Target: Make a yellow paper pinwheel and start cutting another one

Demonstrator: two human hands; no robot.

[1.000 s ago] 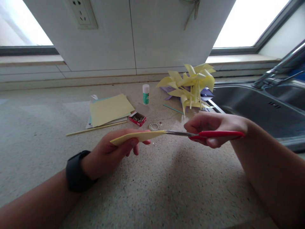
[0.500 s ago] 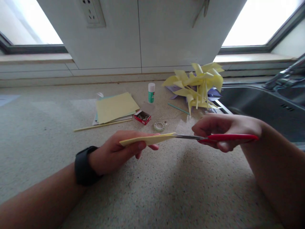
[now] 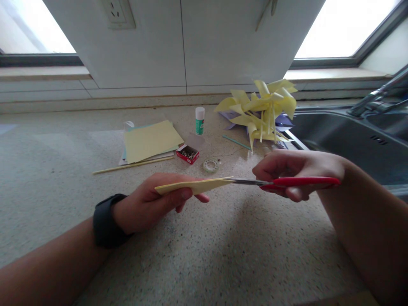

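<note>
Between the thumb and fingers of my left hand [image 3: 159, 197] is a folded piece of yellow paper [image 3: 204, 185], seen nearly edge-on above the counter. My right hand [image 3: 296, 170] grips red-handled scissors [image 3: 302, 182]. The blades point left and meet the paper's right end; how far they reach into it is hard to make out. Beyond my hands lie a roll of clear tape [image 3: 211, 165] and a small red box of metal pins [image 3: 188, 154]. A glue stick [image 3: 199, 121] with a white cap stands upright behind them.
A stack of coloured paper [image 3: 153, 140] lies at the left behind a thin wooden stick [image 3: 134, 165]. Yellow and purple paper pinwheels [image 3: 261, 110] are heaped at the back right, near a thin green stick [image 3: 236, 142]. The steel sink [image 3: 338, 140] is to the right.
The view has shifted slightly, so everything sits a little further left and higher. Both hands keep their holds, with the scissors still at the paper's right end.
</note>
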